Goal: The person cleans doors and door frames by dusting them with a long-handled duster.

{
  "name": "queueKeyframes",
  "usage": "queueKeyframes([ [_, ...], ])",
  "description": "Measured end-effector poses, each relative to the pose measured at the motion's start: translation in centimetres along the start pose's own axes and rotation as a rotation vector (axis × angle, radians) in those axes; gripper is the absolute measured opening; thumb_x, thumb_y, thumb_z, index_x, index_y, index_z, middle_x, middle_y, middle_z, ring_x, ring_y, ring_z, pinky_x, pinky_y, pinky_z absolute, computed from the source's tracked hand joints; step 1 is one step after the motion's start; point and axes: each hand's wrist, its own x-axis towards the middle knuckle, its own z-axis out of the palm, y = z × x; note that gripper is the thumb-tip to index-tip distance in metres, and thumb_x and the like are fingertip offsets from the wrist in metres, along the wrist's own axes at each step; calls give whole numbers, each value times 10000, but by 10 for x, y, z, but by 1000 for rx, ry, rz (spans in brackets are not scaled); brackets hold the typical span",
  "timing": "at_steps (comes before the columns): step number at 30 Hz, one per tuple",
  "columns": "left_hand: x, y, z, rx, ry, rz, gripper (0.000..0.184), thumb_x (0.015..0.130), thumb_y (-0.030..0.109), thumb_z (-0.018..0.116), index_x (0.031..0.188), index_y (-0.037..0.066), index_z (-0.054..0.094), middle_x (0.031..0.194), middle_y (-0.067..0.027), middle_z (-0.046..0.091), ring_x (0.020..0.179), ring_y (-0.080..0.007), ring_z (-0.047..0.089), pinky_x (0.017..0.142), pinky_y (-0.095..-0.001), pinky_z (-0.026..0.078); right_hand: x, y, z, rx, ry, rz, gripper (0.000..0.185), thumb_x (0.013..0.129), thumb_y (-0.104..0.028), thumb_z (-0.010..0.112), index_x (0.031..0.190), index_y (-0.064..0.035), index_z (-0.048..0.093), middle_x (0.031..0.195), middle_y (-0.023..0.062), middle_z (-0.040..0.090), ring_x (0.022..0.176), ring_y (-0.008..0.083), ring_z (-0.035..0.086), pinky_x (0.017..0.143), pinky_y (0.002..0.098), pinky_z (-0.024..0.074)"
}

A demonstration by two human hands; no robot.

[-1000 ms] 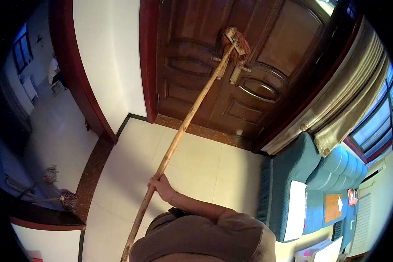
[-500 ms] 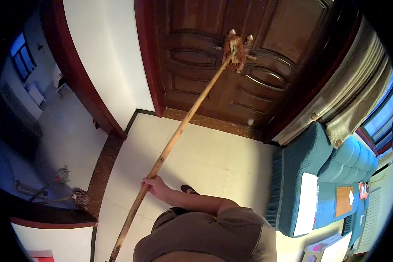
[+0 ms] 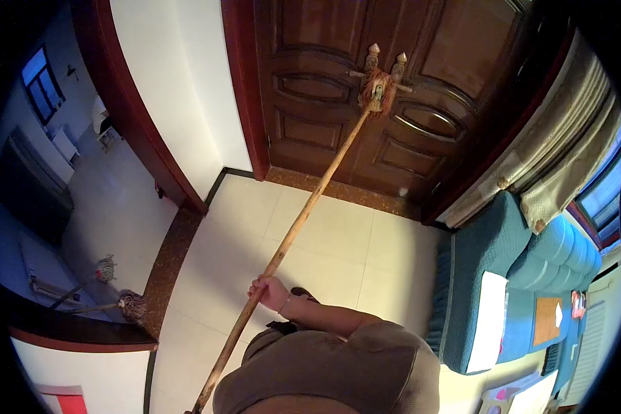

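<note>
My right hand [image 3: 270, 292] is wrapped round the long wooden pole [image 3: 300, 221] of a mop. The pole slants from the bottom left up to the brown double door [image 3: 310, 86]. At its far end the reddish-brown mop head [image 3: 377, 90] is up at the door, overlapping the area between the two door handles. My left hand is not in view, and the pole's lower end runs out of the bottom edge.
A blue-green sofa [image 3: 472, 303] with a white sheet [image 3: 488, 321] and a brown board [image 3: 547, 321] stands at the right, below curtains [image 3: 566, 145]. Through the doorway at the left, two other mops [image 3: 134, 306] rest on the floor. A foot shows near my right hand.
The mop head has moved down the door from above the handles to between them. The view has shifted a little, and my right hand still holds the pole.
</note>
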Motion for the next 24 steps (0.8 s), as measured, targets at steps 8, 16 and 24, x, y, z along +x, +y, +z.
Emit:
queueKeyframes([
  [8,33,-78,53,247,299,536,244,657,125,660,479,100,496,472,-63,523,404,-219,463,409,-356,382,-3,2,-32,-40,308,40,131,656,-4,439,581,-68,353,574,85,400,602,280,436,664,428,420],
  [16,64,-74,32,408,390,592,209,695,213,645,544,85,577,525,-90,580,471,-242,551,458,-379,443,-14,13,-56,66,350,94,165,691,-57,444,549,-65,360,570,94,396,593,283,426,652,425,410],
  [24,57,-10,97,277,143,616,181,557,202,640,557,55,535,587,-166,575,567,-358,579,526,-438,466,-5,-63,-58,-123,551,-147,57,702,-31,464,714,-28,408,686,119,428,627,261,449,631,410,428],
])
